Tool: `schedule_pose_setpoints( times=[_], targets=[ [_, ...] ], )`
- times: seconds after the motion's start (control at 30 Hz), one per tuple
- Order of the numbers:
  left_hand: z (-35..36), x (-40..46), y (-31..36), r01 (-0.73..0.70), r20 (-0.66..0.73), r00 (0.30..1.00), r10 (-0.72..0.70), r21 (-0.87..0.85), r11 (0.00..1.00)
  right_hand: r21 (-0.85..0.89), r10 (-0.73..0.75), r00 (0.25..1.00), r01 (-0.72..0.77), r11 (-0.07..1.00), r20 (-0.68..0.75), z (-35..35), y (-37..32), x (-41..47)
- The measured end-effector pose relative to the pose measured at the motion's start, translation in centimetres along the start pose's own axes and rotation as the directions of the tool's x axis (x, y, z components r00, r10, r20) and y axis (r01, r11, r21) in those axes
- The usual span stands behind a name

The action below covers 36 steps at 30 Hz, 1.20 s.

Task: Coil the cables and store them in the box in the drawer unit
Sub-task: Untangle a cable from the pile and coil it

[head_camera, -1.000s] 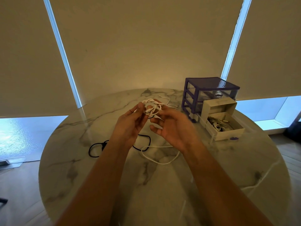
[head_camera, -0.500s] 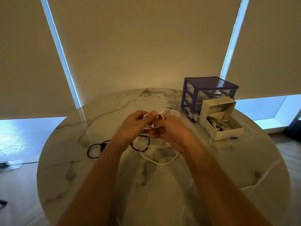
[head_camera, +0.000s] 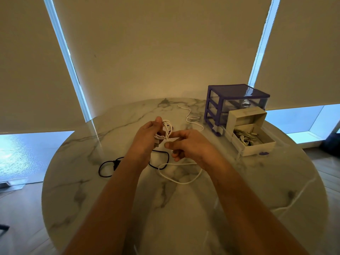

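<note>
A round marble table (head_camera: 239, 208) fills most of the room in front of the drawn roller blinds (head_camera: 165, 43), and both of the person's bare forearms reach out over it. Toward the far right of the tabletop stands a purple three-drawer unit (head_camera: 237, 100) with clear drawers, and just in front of it sits an open white cardboard box (head_camera: 257, 148) holding a few pale cables already. The left hand (head_camera: 145, 137) is raised above the table's middle, its fingers and thumb curled round a coiled white cable (head_camera: 165, 130). The right hand (head_camera: 191, 144) is close beside it, pinching a strand of that same cable between thumb and forefinger. A loose white cable (head_camera: 180, 181) loops on the marble beneath the hands, a black cable (head_camera: 104, 168) lies to its left, and another thin white cable (head_camera: 193, 119) trails near the drawer unit.
</note>
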<state>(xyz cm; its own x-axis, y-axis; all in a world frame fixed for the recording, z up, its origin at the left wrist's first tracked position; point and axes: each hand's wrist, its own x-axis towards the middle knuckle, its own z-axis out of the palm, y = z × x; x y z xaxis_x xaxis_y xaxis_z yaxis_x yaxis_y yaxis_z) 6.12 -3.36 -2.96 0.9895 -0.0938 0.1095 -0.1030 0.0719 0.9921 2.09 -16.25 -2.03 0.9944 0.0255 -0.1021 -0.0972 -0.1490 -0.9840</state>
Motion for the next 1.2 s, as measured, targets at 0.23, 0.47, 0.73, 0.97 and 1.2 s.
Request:
schedule_pose_setpoints(
  times=[0.23,0.47,0.73,0.97,1.2],
  targets=[
    [-0.2,0.4,-0.2,0.100,0.051,0.995,-0.091,-0.216,0.971,-0.057,0.013,0.999,-0.016,0.998,-0.049,0.2,0.0,0.1],
    [-0.6,0.1,0.0,0.085,0.047,0.995,-0.085,-0.003,0.996,0.075,0.043,0.993,-0.035,0.997,-0.106,-0.9,0.4,0.4],
    [-0.6,0.1,-0.2,-0.006,0.066,0.998,-0.010,0.238,0.971,0.040,0.011,0.992,-0.005,0.999,-0.126,-0.8,0.4,0.3],
    [-0.5,0.3,0.2,0.172,0.024,0.985,-0.170,-0.105,0.980,-0.187,-0.127,0.984,0.103,0.977,-0.122,0.0,0.5,0.3],
    [-0.5,0.2,0.2,0.151,-0.007,0.988,-0.152,-0.113,0.982,-0.456,-0.296,0.938,0.186,0.870,-0.181,0.7,0.7,0.2]
  ],
)
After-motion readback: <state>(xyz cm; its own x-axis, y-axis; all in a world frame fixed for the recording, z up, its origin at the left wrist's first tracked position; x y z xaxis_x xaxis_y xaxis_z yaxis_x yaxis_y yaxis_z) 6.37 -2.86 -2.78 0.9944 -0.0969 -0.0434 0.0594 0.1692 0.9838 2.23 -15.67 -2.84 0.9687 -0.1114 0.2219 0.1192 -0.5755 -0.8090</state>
